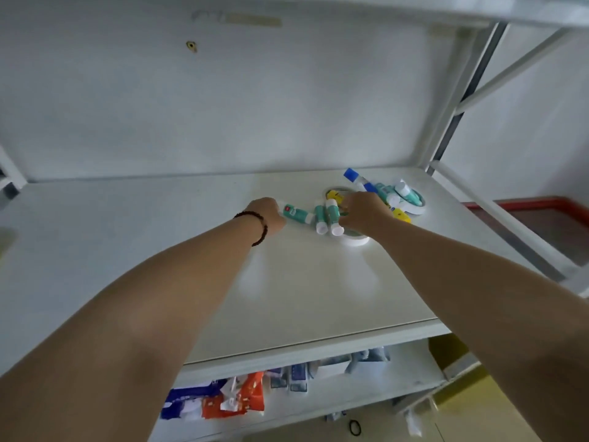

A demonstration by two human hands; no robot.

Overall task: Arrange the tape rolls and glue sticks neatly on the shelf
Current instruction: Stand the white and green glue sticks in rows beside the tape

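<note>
Shelf [287, 282] carries about six teal glue sticks, one blue-capped, three white tape rolls; exact stick count unclear in far heap. Left hand [267, 215], grip clenched round end of lying teal glue stick [297, 214]. Right hand [363, 212] curled over near tape roll [355, 239]; what its grip holds cannot be told. Two more sticks [328, 216] lie side by side between hands, touching right fingers. Far tape roll [414, 205] behind right hand, sticks piled on it.

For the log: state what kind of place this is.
Probably a storeroom or supply room. A white metal shelving unit stands against a bare wall; glue sticks and tape rolls lie on one shelf, and packaged goods crowd the shelf below.
</note>
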